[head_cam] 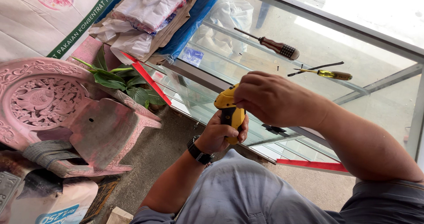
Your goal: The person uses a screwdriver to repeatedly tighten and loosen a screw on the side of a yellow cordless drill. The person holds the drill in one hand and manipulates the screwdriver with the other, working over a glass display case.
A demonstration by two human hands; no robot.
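**Yellow power tool held in both hands over a glass case**

Yellow and black plastic marks the small power screwdriver (229, 111), which is seen at the centre of the frame, above the glass display case (309, 65). Its handle is wrapped by the left hand (221, 133), whose grip is pressed together around the lower black-and-yellow part; a dark wristwatch (199, 151) is worn on that wrist. The top of the tool is covered by the right hand (274, 98), whose grip is curled shut over the yellow head, so the tip is hidden.

On the glass top, toward the upper right of the frame, a screwdriver with a dark red handle (276, 46) is laid, and just right of it a screwdriver with a yellow handle (329, 74). At the left of the frame a pink carved plastic chair (57, 109) is seen lying on its side, with a green leafy plant (123, 80) beside it. Folded cloth and paper bags (148, 12) are piled at the upper left of centre. Grey clothing is seen along the bottom edge.
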